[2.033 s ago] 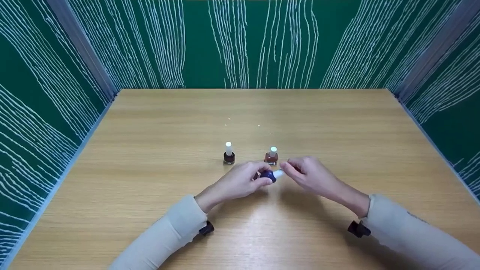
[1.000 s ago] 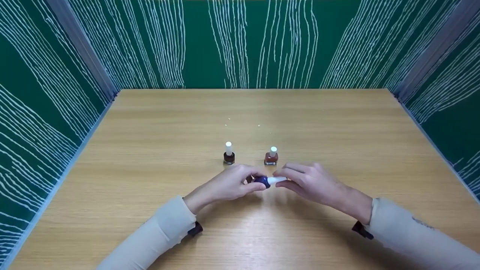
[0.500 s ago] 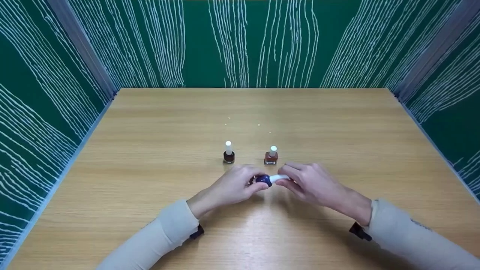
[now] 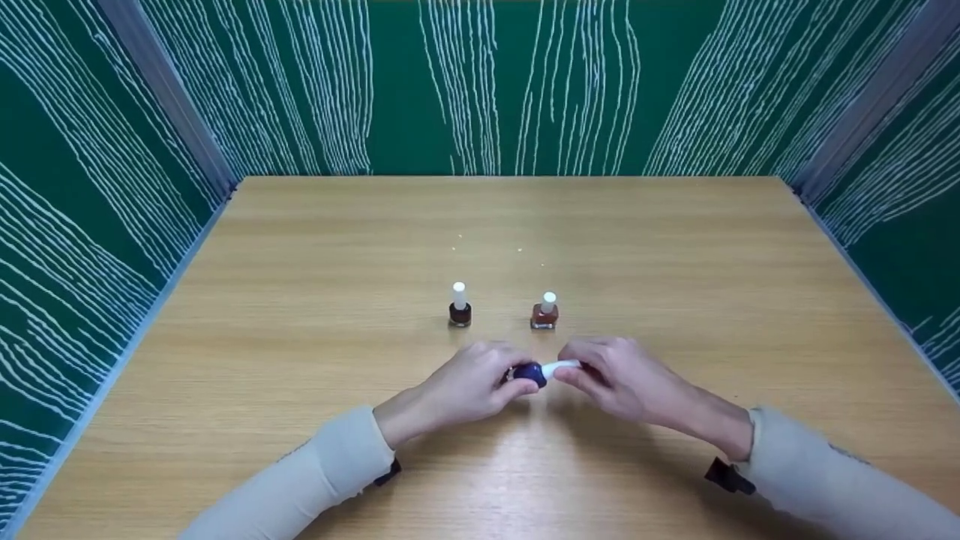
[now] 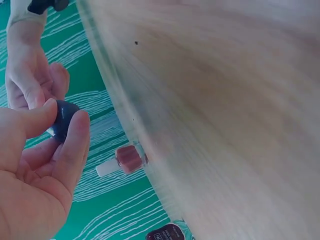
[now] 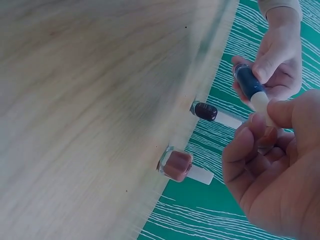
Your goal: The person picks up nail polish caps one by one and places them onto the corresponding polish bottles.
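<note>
A dark blue nail polish bottle (image 4: pixel 530 373) with a white cap (image 4: pixel 561 367) is held above the table, lying nearly sideways. My left hand (image 4: pixel 466 382) pinches its glass body between thumb and fingers. The white cap is gripped by the thumb and fingers of my right hand (image 4: pixel 628 381). In the right wrist view the cap (image 6: pixel 260 102) meets the blue bottle's neck, and whether it is loosened I cannot tell. Beyond the hands, a dark red nail polish bottle (image 4: pixel 460 313) and a reddish-brown nail polish bottle (image 4: pixel 544 316) stand upright with white caps on.
The wooden table (image 4: pixel 337 262) carries a few tiny pale specks beyond the bottles. Green walls (image 4: pixel 397 90) with white lines enclose its back and sides.
Both hands have come slightly nearer the table's front with the blue bottle. My right hand, at the cap's tip two seconds ago, now grips the cap. The standing bottles have not moved.
</note>
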{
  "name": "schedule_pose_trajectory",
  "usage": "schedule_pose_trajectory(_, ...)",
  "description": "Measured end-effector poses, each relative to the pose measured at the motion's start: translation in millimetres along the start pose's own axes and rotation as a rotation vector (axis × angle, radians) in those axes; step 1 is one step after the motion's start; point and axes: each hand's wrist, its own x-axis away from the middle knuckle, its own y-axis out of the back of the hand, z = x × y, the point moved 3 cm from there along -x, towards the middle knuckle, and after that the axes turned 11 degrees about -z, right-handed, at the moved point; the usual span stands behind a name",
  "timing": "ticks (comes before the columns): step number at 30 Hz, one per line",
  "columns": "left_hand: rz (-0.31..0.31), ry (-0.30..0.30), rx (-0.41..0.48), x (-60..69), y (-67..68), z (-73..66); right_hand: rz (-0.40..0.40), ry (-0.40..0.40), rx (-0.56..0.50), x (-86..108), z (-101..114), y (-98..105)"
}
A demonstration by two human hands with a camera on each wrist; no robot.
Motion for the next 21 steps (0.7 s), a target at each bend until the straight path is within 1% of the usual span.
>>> schedule_pose_trajectory(3,0.01,-0.015,-0.002,0.8,4.2,-4.2,0.008,-0.013,-0.004,0.5,2,2)
schedule_pose_trajectory(6,0.006,-0.026,-0.016,-0.5,10.7,-8.9,-0.004,-0.018,-0.016,-1.4,4,5)
schedule_pose_trajectory(10,-0.015,-0.046,-0.084,-4.4,15.7,-12.8,-0.031,-0.02,-0.041,-3.6,4,8)
schedule_pose_trajectory(13,-0.023,-0.073,-0.148,-7.4,13.9,-13.5,-0.041,-0.029,-0.045,-2.2,2,8)
schedule_pose_trajectory(17,-0.024,-0.086,-0.188,-10.1,7.7,-9.8,-0.03,-0.057,-0.04,-0.3,-5,5)
schedule_pose_trajectory(21,-0.003,-0.056,-0.183,-13.1,1.4,-6.8,0.002,-0.12,-0.037,3.8,-12,2)
